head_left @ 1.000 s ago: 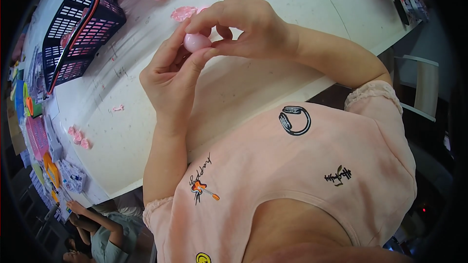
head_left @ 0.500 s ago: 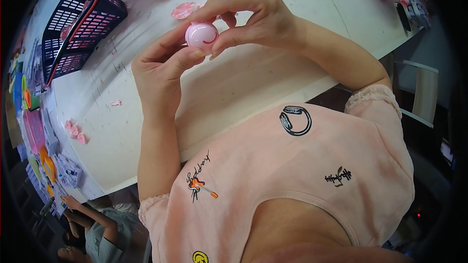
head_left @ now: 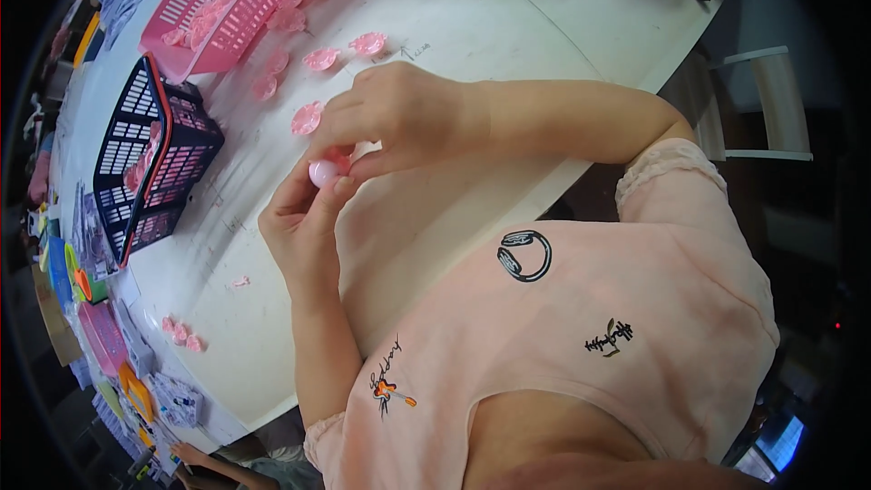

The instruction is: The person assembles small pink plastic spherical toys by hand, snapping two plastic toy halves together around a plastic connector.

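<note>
You have just turned the pale pink ball [head_left: 321,173] in your fingers: half a second ago a curved red line on it faced up, and now a smooth, plain side shows and the line is out of sight. The ball sits to the right of the dark blue basket [head_left: 195,141], above the white table [head_left: 435,204]. Your left hand [head_left: 304,216] is narrowed on it, thumb and fingers gripping its near and left sides. Your right hand [head_left: 399,118] is bent over from the far side, thumb and curled fingers closed about a brighter pink part [head_left: 344,163] next to the ball; whether the two are joined, you cannot tell from here. With both hands still on the piece, the handling looks unfinished, and the turn seems to shift your attention away from the marked side. Your view has moved as well, bringing much more of the pink basket [head_left: 177,63] into sight beyond the blue one. The shallow pink pieces [head_left: 368,44] lie loose to the right of the blue basket and toward its far end, while the small pink pieces [head_left: 180,335] lie on its near side; both groups seem to keep their arrangement, so those parts appear untouched during the turn.
</note>
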Available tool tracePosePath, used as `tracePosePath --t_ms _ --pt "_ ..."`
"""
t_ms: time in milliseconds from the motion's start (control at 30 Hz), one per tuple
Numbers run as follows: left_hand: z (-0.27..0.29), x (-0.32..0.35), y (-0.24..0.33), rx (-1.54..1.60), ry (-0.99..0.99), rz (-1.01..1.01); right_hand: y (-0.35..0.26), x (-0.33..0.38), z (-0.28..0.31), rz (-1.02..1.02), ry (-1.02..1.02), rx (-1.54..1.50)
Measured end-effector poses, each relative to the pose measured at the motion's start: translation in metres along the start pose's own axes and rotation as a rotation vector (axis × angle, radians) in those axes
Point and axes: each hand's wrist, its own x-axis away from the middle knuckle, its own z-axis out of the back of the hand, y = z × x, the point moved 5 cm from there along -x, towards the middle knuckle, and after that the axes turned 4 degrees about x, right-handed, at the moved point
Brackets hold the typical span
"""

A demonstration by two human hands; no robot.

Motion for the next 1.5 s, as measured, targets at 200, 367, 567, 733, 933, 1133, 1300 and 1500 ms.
tracePosePath --t_ms 200,367,567,733,933,1133,1300,1500 --pt "0.008 -0.003 -0.002 0.347 -0.084 0.121 0.01 -0.005 -0.004 -0.166 -0.045 -0.188" --pt "0.007 -0.006 0.002 0.476 -0.158 0.175 0.012 -0.007 0.001 -0.305 -0.066 -0.515" --pt "0.006 -0.003 -0.005 0.553 -0.149 0.236 0.013 -0.004 -0.005 -0.298 -0.072 -0.537" --pt "0.005 -0.005 -0.008 0.541 -0.156 0.233 0.009 -0.01 0.007 -0.132 -0.035 -0.446" --pt "0.004 -0.006 -0.009 0.509 -0.113 0.21 -0.001 -0.013 0.009 0.116 -0.171 0.119" --pt "0.007 -0.007 -0.007 0.561 -0.074 0.173 0.002 -0.015 0.023 -0.104 -0.015 -0.289" --pt "0.01 -0.009 -0.013 0.499 -0.144 0.154 0.001 -0.014 0.021 -0.113 -0.055 -0.31" --pt "0.005 -0.008 -0.008 0.52 -0.082 0.162 0.0 -0.013 0.019 -0.113 -0.063 -0.312"
